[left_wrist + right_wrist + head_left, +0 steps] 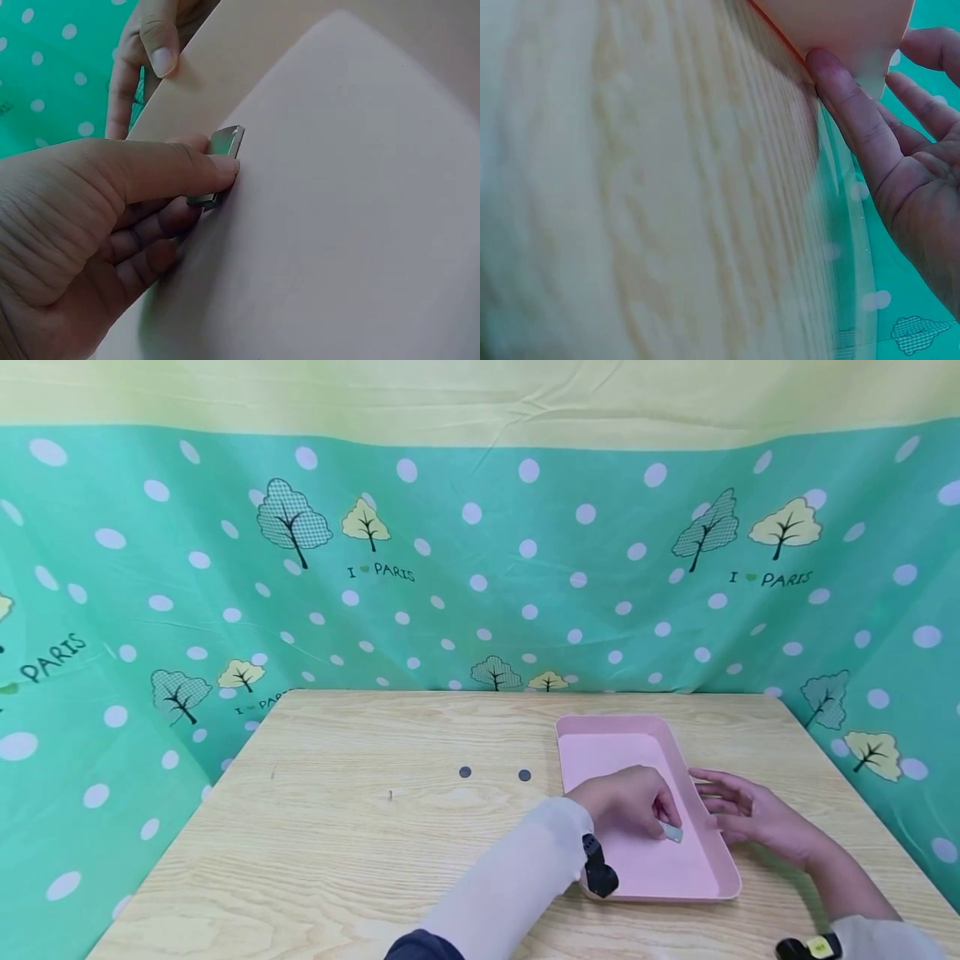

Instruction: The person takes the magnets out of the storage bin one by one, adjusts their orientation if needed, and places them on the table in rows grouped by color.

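1. Metal pc [672, 833]: small, grey, qty 1. Loc.: within tray, at fingertips of L hand; L wrist view shows it sticking out above & below thumb tip. Contact w/ tray floor: can't tell.
2. L hand [637, 797]: reaching over tray, pinching metal pc betw. thumb & fingers; other fingers curled under.
3. R hand [757, 810]: outside tray, R side; fingers spread, loosely extended, thumb touching tray wall. Metal pc just across wall from it.
4. Tray [611, 750]: pink, rect., shallow, rounded corners; on bench [337, 860], R half.
5. Discs [465, 772] [524, 775]: dark, round, qty 2; flat on bench, L of tray, apart.
6. Cloth [450, 552]: green, pale dots, tree prints; behind bench.
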Action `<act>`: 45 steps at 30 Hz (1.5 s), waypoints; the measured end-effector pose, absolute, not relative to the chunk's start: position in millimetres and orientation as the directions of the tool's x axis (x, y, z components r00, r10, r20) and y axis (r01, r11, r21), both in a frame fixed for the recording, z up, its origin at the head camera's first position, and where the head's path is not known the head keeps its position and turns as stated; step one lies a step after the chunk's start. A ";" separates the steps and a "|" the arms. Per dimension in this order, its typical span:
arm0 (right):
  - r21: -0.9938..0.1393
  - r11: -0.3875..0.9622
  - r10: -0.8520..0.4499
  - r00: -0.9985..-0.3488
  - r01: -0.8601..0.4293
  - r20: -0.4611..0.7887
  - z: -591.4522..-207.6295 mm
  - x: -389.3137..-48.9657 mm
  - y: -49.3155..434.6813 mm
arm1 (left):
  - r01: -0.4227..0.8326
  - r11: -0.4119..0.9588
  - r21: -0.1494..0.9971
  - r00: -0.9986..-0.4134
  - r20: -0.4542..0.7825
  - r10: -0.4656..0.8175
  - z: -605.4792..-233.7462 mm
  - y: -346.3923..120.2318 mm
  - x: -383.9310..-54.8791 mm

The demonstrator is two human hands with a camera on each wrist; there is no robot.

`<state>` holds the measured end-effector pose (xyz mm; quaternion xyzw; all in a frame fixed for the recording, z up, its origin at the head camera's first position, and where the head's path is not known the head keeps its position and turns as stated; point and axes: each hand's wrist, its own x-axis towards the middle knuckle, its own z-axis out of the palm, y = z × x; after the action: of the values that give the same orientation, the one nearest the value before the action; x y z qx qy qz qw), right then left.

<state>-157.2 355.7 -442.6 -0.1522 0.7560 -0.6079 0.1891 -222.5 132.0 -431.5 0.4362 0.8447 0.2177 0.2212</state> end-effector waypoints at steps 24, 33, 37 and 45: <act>-0.975 0.222 -0.465 -0.880 -0.005 -0.102 -440.1 -159.4 353.1 | 0.522 0.444 0.729 -0.536 -0.124 0.835 -429.3 117.4 -227.1; -0.973 0.232 -0.454 -0.884 0.001 -0.109 -441.5 -158.1 352.6 | 0.411 0.308 0.858 -0.493 -0.075 0.867 -418.8 101.7 -229.8; -0.970 0.242 -0.448 -0.887 0.001 -0.112 -442.1 -156.7 352.9 | 0.419 0.289 0.861 -0.484 -0.057 0.873 -416.5 96.1 -230.6; -0.975 0.221 -0.460 -0.884 -0.022 -0.084 -442.6 -155.7 353.2 | 0.440 0.233 0.867 -0.485 0.011 0.875 -409.9 83.0 -232.0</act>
<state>-155.7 353.2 -442.6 -0.1587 0.7599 -0.6037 0.1813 -232.0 83.0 -409.9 0.4417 0.7442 0.4341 0.2501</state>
